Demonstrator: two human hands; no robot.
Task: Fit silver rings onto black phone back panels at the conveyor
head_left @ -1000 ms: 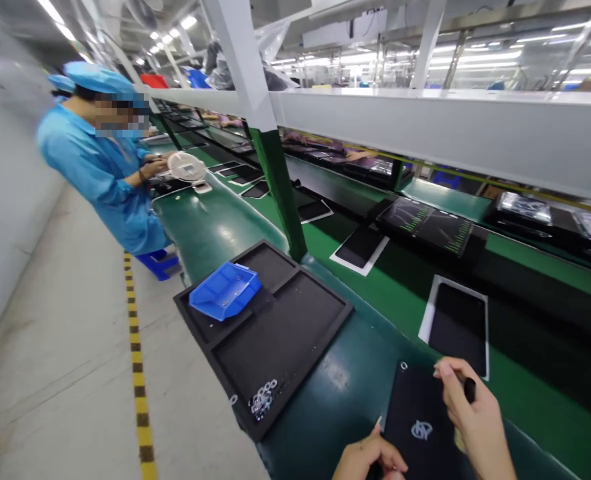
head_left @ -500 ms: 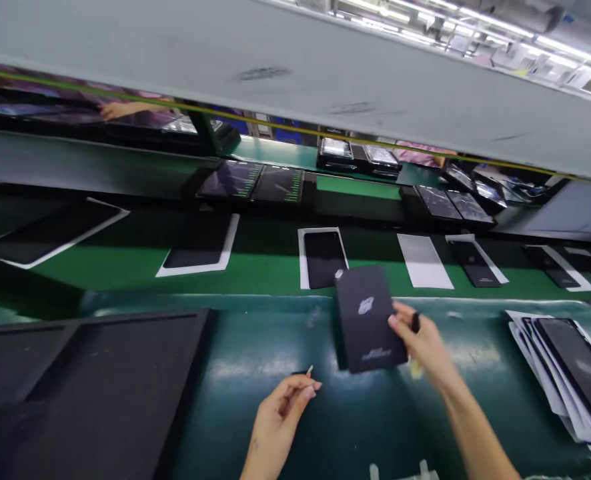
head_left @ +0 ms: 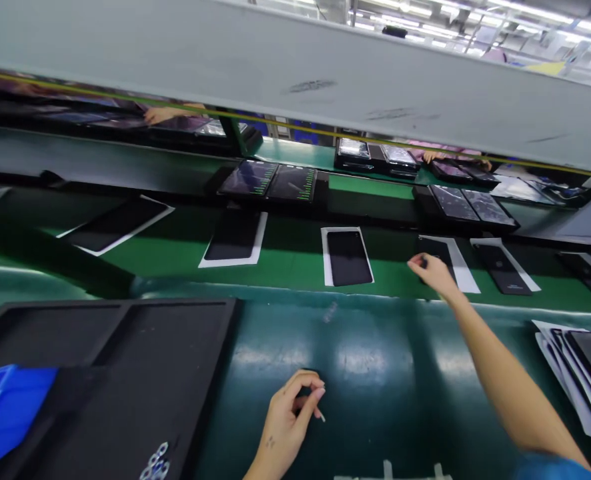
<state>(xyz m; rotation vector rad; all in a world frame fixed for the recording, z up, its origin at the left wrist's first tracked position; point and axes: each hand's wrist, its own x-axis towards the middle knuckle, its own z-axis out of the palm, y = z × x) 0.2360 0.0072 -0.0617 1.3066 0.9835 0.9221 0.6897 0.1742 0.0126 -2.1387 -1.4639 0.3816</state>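
The black panel [head_left: 438,248] lies on the green belt [head_left: 295,267], partly on a white sheet [head_left: 464,268], and the right hand [head_left: 433,272] is over its near left part. The right thumb and fingers are bent close together, but I cannot tell if they pinch the panel, for the hand hides that spot. The left hand [head_left: 290,420] is curled above the shiny green table [head_left: 370,400], thumb and finger near each other, with a thin pale tip [head_left: 322,417] poking out; I cannot tell what it is. The panel looks flat, thin and stiff, so I guess it is light and will not flop. Its face may scratch or get finger marks, and it could crack if bent. The long side edges look like the best place to hold it. The sheet looks smooth and thin like paper, so it may slide or crease. On the left, the dark tray [head_left: 145,373] has a dull face and raised edges. Small shiny rings [head_left: 156,461] sit in it, near a smooth blue bin [head_left: 13,413] with slanted sides.
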